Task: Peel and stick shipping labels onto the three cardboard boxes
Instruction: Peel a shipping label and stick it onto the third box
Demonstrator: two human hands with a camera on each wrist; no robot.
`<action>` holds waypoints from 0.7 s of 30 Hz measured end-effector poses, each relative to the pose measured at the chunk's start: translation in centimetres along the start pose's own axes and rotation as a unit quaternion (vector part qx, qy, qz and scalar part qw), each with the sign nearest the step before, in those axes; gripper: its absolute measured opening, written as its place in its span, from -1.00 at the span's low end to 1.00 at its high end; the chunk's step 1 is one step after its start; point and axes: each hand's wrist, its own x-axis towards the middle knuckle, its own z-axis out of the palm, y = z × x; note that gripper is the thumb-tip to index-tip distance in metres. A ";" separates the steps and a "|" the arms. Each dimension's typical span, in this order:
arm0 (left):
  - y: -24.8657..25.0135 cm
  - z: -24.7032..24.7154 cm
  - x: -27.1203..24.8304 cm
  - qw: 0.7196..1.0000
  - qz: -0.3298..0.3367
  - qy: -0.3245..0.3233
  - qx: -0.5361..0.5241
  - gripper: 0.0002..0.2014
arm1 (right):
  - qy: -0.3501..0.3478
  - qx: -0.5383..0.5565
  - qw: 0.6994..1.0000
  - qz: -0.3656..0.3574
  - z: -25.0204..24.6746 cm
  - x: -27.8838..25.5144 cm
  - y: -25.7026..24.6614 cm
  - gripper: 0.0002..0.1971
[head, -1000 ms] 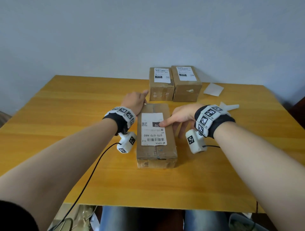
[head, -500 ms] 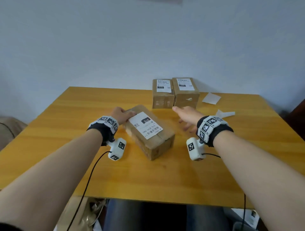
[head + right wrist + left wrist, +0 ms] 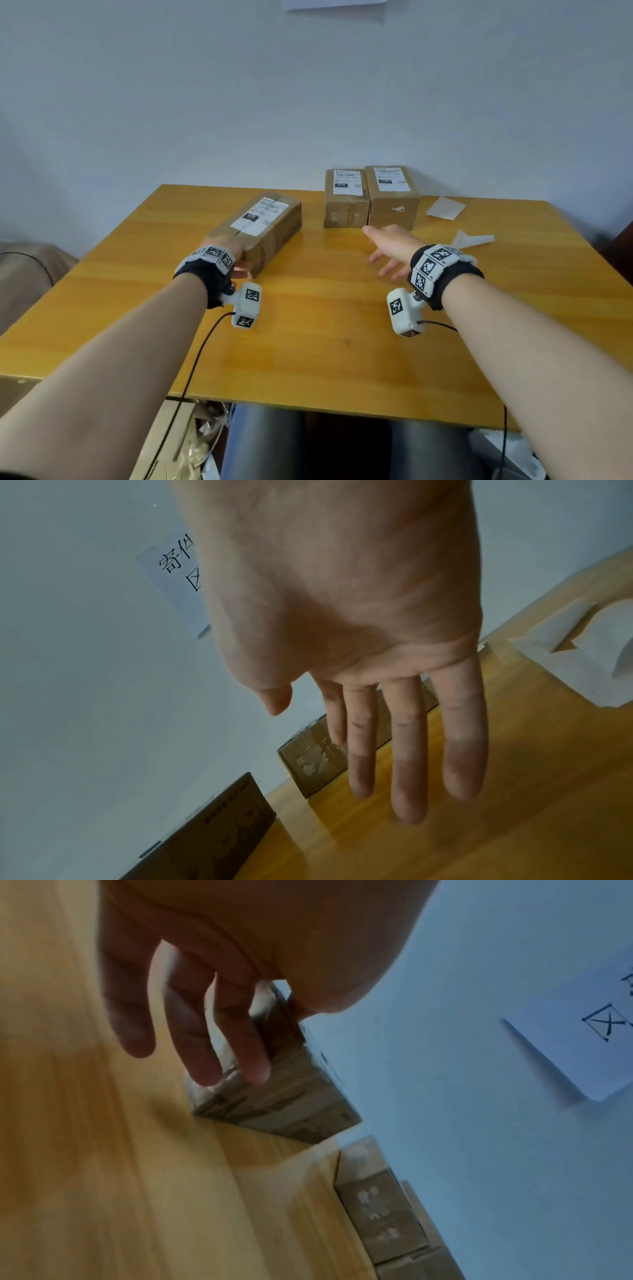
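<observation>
Three labelled cardboard boxes stand on the wooden table (image 3: pixel 308 342). The long box (image 3: pixel 274 236) lies at an angle on the left, its white label (image 3: pixel 260 214) on top. My left hand (image 3: pixel 236 263) is at its near end, with straight fingers (image 3: pixel 202 1047) against the box (image 3: pixel 284 1102); the thumb is hidden. Two smaller boxes (image 3: pixel 346 205) (image 3: pixel 394 202) sit side by side at the back, each with a label. My right hand (image 3: pixel 383 250) hovers over the table in front of them, fingers (image 3: pixel 407 764) spread, holding nothing.
Two peeled white backing papers (image 3: pixel 445 207) (image 3: pixel 474 240) lie on the right of the table. The wall is close behind the boxes, with a paper sign (image 3: pixel 582 1042) on it. Cables hang from both wrist cameras over the front edge.
The long box has moved from the table's middle to the back left and turned, with my left hand on it. My right hand has come off it and moved toward the rear boxes.
</observation>
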 end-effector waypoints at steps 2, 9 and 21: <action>0.2 1.1 -0.1 0.999 -0.015 -0.029 -0.044 -0.71 | 0.002 0.007 1.000 -0.004 -0.2 0.3 0.3 -0.30; 2.8 6.6 3.1 0.977 -0.044 -0.129 -0.166 -0.67 | 0.072 0.039 0.997 -0.011 -2.0 2.2 2.0 -0.43; 8.2 14.3 6.1 0.972 -0.029 -0.126 -0.197 -0.59 | 0.188 0.114 0.975 0.024 -5.9 7.3 5.5 -0.51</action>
